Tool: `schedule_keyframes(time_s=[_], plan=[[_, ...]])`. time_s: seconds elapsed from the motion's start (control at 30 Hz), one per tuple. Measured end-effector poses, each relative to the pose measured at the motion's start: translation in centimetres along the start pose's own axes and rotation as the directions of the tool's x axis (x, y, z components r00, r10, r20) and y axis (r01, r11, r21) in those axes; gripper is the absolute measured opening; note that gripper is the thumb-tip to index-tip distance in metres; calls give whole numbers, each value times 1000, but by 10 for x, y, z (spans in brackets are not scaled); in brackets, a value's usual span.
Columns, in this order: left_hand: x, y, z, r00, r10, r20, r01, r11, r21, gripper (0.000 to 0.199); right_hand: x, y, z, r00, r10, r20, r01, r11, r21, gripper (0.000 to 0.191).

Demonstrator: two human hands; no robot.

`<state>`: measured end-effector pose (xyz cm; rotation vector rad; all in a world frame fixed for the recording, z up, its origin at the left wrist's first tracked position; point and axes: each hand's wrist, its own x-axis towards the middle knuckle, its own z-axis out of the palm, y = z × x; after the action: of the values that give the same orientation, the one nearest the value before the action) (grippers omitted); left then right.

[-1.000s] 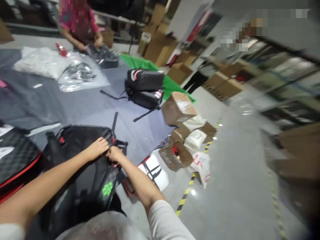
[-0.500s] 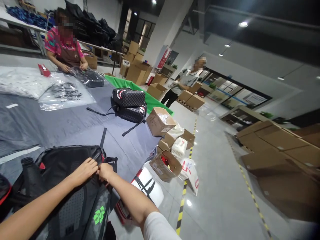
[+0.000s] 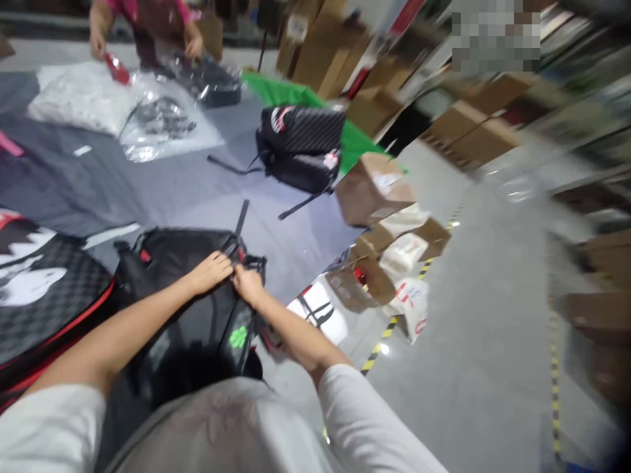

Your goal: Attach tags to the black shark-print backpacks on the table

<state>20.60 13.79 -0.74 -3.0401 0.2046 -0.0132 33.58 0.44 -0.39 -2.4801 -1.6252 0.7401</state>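
Observation:
A black backpack [image 3: 182,246] lies on the grey-covered table right in front of me, its padded side facing up. My left hand [image 3: 215,269] rests on its upper right corner with the fingers bent down and closed. Close beside it, my right hand [image 3: 248,285] pinches at the same edge, near a small red tab. The exact bit between the fingertips is too small and blurred to make out. A green patch [image 3: 238,337] shows on the backpack's side below my right wrist.
At left lies a checkered backpack [image 3: 54,282] with red piping. Farther off are another checkered backpack [image 3: 303,141], clear plastic bags [image 3: 167,125] and a person's hands [image 3: 194,45], one holding a red object [image 3: 117,68]. Cartons [image 3: 369,190] stand along the table's right side.
My view has tilted downward and shifted left, bringing my shirt and the left backpack into sight. Both hands stay at the same corner. The person across has grasped the red object.

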Motion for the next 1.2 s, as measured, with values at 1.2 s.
schedule_keyframes(time_s=[1.2], plan=[[-13,39,-9,940,-253,228,245,967,65,41,117,1,-20,725,-538,-430,637,762,119,30]])
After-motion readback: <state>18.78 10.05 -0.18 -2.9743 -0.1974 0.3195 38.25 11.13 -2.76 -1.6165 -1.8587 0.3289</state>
